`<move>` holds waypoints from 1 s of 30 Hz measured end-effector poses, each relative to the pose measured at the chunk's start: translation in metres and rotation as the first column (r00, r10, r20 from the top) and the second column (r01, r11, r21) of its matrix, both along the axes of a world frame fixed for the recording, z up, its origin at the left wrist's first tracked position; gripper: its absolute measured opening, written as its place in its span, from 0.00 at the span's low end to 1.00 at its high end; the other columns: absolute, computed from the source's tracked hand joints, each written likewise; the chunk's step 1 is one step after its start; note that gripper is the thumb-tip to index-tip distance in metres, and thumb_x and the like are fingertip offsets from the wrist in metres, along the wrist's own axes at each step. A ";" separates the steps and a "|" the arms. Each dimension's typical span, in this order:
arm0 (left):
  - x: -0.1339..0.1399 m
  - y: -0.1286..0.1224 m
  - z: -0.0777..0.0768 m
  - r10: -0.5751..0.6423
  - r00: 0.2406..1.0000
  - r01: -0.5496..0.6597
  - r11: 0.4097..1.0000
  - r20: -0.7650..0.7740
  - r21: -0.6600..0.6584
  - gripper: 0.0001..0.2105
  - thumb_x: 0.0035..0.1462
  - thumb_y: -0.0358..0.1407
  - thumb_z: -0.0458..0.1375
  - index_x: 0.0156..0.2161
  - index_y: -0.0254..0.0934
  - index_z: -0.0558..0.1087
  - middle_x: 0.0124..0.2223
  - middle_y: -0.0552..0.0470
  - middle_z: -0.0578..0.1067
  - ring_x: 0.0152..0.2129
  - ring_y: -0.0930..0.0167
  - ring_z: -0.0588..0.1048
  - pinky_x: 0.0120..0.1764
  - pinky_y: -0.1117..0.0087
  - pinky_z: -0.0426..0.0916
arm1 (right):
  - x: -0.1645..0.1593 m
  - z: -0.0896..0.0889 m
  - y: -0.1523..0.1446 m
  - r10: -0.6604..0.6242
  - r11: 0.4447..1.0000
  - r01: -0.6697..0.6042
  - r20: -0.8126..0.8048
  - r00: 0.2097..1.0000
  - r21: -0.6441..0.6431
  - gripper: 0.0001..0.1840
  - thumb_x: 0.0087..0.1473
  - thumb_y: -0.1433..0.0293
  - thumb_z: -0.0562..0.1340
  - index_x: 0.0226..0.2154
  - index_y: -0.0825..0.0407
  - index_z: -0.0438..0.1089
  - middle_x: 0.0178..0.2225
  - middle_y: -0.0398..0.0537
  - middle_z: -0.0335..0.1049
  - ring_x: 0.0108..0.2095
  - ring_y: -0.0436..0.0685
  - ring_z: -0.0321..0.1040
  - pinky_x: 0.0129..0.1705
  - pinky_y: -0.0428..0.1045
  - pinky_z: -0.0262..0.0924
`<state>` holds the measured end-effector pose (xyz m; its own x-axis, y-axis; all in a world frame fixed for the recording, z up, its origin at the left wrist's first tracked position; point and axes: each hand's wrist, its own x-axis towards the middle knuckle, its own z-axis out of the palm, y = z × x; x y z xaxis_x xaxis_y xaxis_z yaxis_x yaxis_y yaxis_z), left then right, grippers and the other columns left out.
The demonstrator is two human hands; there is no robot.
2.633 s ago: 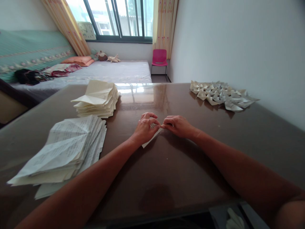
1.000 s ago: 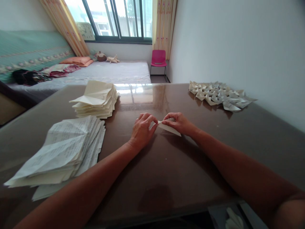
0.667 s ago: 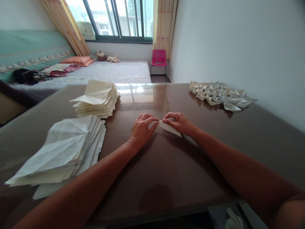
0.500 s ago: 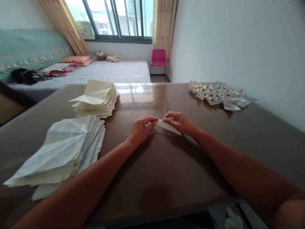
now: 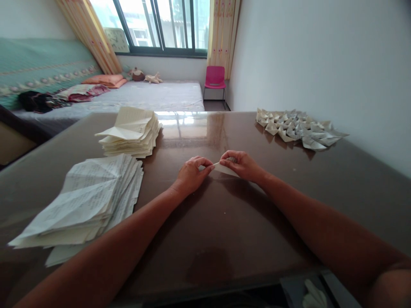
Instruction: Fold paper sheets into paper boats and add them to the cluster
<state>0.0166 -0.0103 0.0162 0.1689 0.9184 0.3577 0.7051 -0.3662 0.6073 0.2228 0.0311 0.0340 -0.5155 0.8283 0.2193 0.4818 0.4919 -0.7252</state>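
Note:
Between my hands, just above the middle of the brown table (image 5: 224,239), is a small piece of folded paper (image 5: 226,169), pale and narrow. My left hand (image 5: 194,174) pinches its left end between thumb and fingertips. With thumb and curled fingers, my right hand (image 5: 240,164) grips it on the other side and hides part of it. Folded paper boats (image 5: 295,128) stand grouped at the table's far right. To the left lie a stack of creased white printed sheets (image 5: 86,196) and, behind it, a stack of creased cream sheets (image 5: 131,128).
Past the table's far edge is a bed (image 5: 173,94) with pillows (image 5: 105,80) and soft toys. A pink chair (image 5: 215,78) stands by the window. The white wall (image 5: 314,55) runs along the right side. My left forearm lies close beside the white stack.
The folded paper has tilted between my fingers, so less of its lower right part shows. Both hands stay nearly in place, and the view has shifted slightly.

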 end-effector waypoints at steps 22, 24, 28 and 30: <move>0.009 -0.014 0.013 -0.001 0.960 0.011 0.999 -0.279 0.033 0.15 0.63 0.45 0.47 0.33 0.40 0.70 0.37 0.51 0.73 0.34 0.69 0.70 0.33 0.70 0.61 | -0.001 0.008 -0.003 0.086 0.954 -0.107 0.085 0.993 0.281 0.13 0.52 0.58 0.65 0.26 0.50 0.76 0.29 0.46 0.74 0.35 0.55 0.63 0.40 0.49 0.57; 0.010 -0.015 0.013 0.001 0.952 0.007 1.000 -0.306 0.026 0.16 0.63 0.46 0.46 0.33 0.39 0.70 0.37 0.51 0.73 0.33 0.69 0.70 0.32 0.70 0.60 | 0.000 0.009 -0.002 0.121 0.960 -0.136 0.074 0.990 0.245 0.11 0.54 0.61 0.63 0.28 0.50 0.76 0.31 0.46 0.74 0.36 0.54 0.64 0.41 0.49 0.58; 0.011 -0.016 0.012 -0.022 0.944 0.025 1.000 -0.330 0.007 0.15 0.64 0.43 0.44 0.34 0.39 0.70 0.38 0.51 0.72 0.33 0.70 0.70 0.32 0.70 0.60 | 0.002 0.008 0.000 0.178 0.966 -0.185 0.058 0.982 0.180 0.10 0.57 0.65 0.60 0.33 0.51 0.76 0.32 0.47 0.73 0.35 0.52 0.67 0.40 0.47 0.59; 0.010 -0.017 0.012 -0.044 0.945 0.047 0.999 -0.323 0.000 0.14 0.64 0.42 0.45 0.34 0.39 0.70 0.39 0.51 0.71 0.34 0.70 0.70 0.33 0.70 0.61 | 0.003 0.006 0.000 0.198 0.961 -0.211 0.089 0.976 0.179 0.11 0.58 0.66 0.58 0.36 0.51 0.76 0.32 0.47 0.73 0.34 0.52 0.67 0.39 0.47 0.59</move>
<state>0.0271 -0.0275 0.0286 0.3183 0.9044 0.2840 0.8454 -0.4064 0.3467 0.2258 0.0314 0.0399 -0.6892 0.6515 0.3171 0.4027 0.7083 -0.5798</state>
